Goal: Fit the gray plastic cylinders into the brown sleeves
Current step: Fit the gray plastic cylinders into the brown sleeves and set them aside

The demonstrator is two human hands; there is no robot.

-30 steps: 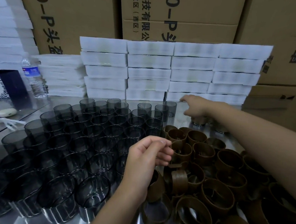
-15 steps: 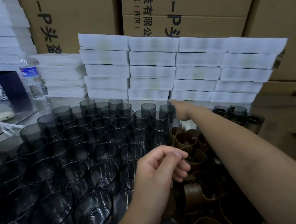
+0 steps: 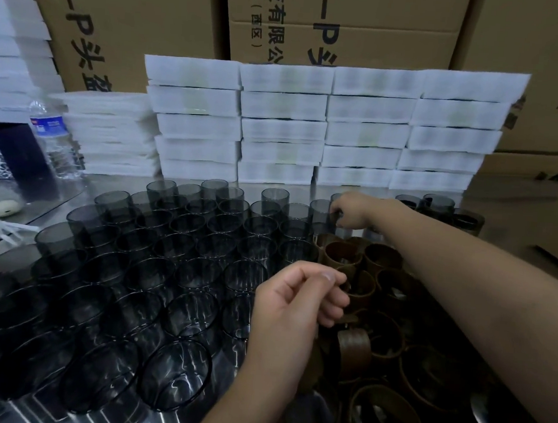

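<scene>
Has the gray cylinders (image 3: 175, 253) stood upright, mouths up, in close rows over the left and middle of the table (image 3: 50, 208), probably so that any one lifts straight out; backs them with stacked white foam trays (image 3: 284, 122); hovers the left hand (image 3: 297, 302) low over the near edge of the brown sleeves (image 3: 383, 261), grip narrow, fingers curled toward the thumb, nothing seen in it; cannot tell whether it pinches a sleeve beneath; looks poised to pick one; heaps those sleeves loosely on the right, within easy reach; stretches the right hand (image 3: 353, 211) across them to the far row, grip curled round one gray cylinder (image 3: 335, 198), seemingly to lift it.
</scene>
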